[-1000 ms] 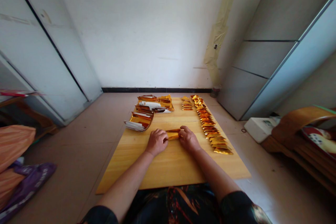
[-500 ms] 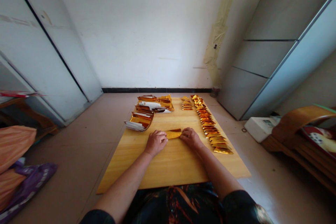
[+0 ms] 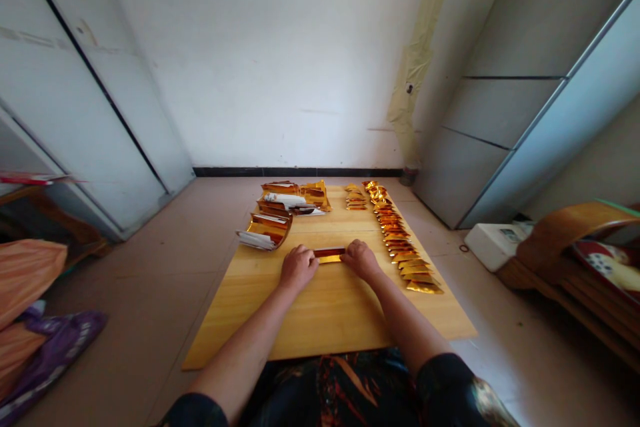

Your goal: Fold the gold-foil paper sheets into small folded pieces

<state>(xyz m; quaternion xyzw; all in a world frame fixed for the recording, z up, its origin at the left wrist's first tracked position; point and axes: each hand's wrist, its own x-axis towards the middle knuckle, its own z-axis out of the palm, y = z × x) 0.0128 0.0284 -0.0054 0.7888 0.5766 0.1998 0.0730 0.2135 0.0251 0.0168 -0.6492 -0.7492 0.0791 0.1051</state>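
A narrow strip of gold foil paper (image 3: 330, 256) lies folded on the wooden board (image 3: 330, 310) between my two hands. My left hand (image 3: 298, 267) is closed, its fingers pressing down on the strip's left end. My right hand (image 3: 361, 259) is closed too, pinching the right end. A long row of folded gold pieces (image 3: 403, 247) runs along the board's right side, close to my right hand. Curled stacks of unfolded gold sheets (image 3: 267, 228) sit on the left, just beyond my left hand.
A short second column of folded pieces (image 3: 355, 197) and more gold sheets (image 3: 300, 195) lie at the board's far end. A white box (image 3: 495, 245) and a wooden chair (image 3: 575, 247) stand on the right. Orange and purple bags (image 3: 35, 320) lie on the left floor.
The gold paper between my hands has gone from a wider, angled shape to a thin flat strip. Both hands stay at its ends, shifted slightly.
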